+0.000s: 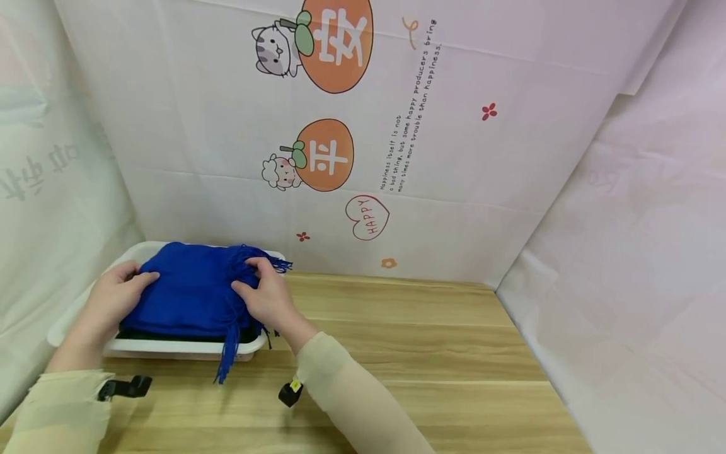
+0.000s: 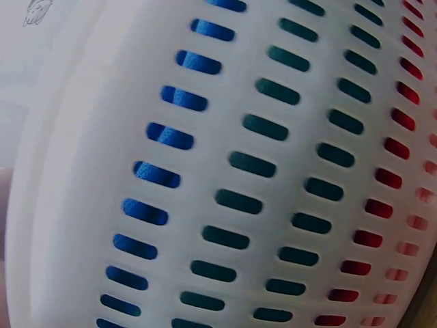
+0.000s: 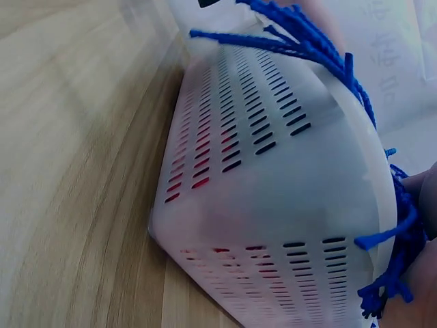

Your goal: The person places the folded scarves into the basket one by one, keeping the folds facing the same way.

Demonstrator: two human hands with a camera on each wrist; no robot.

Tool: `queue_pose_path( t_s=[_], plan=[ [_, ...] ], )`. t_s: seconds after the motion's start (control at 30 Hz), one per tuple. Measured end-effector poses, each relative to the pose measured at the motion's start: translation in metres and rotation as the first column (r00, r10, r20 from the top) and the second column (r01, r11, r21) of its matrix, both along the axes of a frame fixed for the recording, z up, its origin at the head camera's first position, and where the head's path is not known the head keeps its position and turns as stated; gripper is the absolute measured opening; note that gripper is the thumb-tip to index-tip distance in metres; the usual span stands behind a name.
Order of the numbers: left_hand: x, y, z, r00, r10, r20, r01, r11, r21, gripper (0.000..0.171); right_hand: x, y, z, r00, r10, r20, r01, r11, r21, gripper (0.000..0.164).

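A folded blue scarf [image 1: 187, 284] with fringed ends lies on top of dark cloth in a white slotted plastic basket [image 1: 164, 348]. At the scarf's left edge, my left hand [image 1: 113, 293] holds the fabric, its thumb on top. My right hand [image 1: 269, 296] pinches the fringed right end between thumb and fingers. Strands of fringe hang over the basket's front and back rims. In the left wrist view, blue, dark green and red cloth shows through slots in the basket wall [image 2: 218, 150]. The right wrist view shows blue fringe [image 3: 293, 37] draped over the rim.
The basket stands at the left of a wood-grain table [image 1: 431, 353], close to the printed white back sheet [image 1: 454, 208]. White sheets also hang at the left [image 1: 34, 189] and right [image 1: 641, 252]. Black camera mounts [image 1: 133, 386] sit at both wrists.
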State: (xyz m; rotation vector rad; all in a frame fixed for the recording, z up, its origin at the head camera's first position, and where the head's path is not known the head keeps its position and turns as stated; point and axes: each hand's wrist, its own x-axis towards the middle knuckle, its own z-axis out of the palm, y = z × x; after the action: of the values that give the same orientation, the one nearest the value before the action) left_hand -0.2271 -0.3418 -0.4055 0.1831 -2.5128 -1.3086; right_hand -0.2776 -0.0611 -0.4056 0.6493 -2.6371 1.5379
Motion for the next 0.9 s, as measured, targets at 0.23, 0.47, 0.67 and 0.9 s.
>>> queue_pose_path(
  t_s=[0.23,0.47,0.67,0.9],
  plan=[
    [-0.001,0.0,-0.001,0.998,0.02,0.058,-0.013,0.992,-0.122,0.053,0.005,0.0,0.001,0.997,-0.038,-0.062,0.048,0.985,0.165,0.056],
    [-0.002,0.011,0.006,0.999,0.05,-0.017,-0.052,0.927,-0.372,0.055,0.008,-0.001,0.0,0.932,-0.055,-0.358,0.194,0.91,0.365,0.054],
    [-0.006,0.03,0.006,0.99,-0.05,-0.131,-0.022,0.868,-0.497,0.054,0.007,-0.006,-0.001,0.857,0.065,-0.512,0.265,0.795,0.545,0.068],
    [-0.013,0.045,-0.005,0.972,-0.198,-0.128,0.078,0.783,-0.618,0.064,0.004,-0.012,0.0,0.85,0.223,-0.478,0.222,0.671,0.707,0.093]
  ],
)
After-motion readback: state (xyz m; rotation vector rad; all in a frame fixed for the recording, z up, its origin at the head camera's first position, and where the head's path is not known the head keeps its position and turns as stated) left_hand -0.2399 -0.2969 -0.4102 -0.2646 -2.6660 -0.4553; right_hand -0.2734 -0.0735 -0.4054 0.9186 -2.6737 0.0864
